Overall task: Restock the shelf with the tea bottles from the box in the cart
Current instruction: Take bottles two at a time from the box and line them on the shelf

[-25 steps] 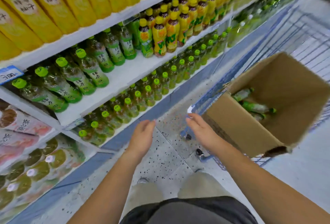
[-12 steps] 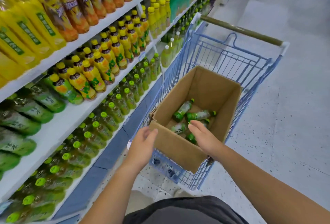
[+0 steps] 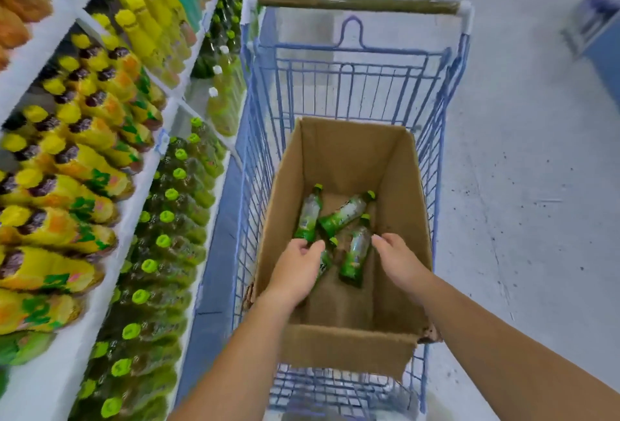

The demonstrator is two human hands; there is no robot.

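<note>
An open cardboard box stands in a blue wire cart. Several green-capped tea bottles lie loose on its bottom, one at the left, one slanted in the middle and one nearer me. Both of my hands are down inside the box. My left hand hovers with curled fingers over a partly hidden bottle. My right hand is just right of the nearer bottle, fingers apart, holding nothing. The shelf on the left carries rows of matching green-capped bottles.
Yellow-capped drink bottles fill the shelf level above the tea. The cart's handle bar lies at the far end. The cart stands close against the shelf base. Speckled grey floor stretches to the right.
My view has swung from the shelf to the cart. Both hands have moved forward over the box's near edge and down to the bottles.
</note>
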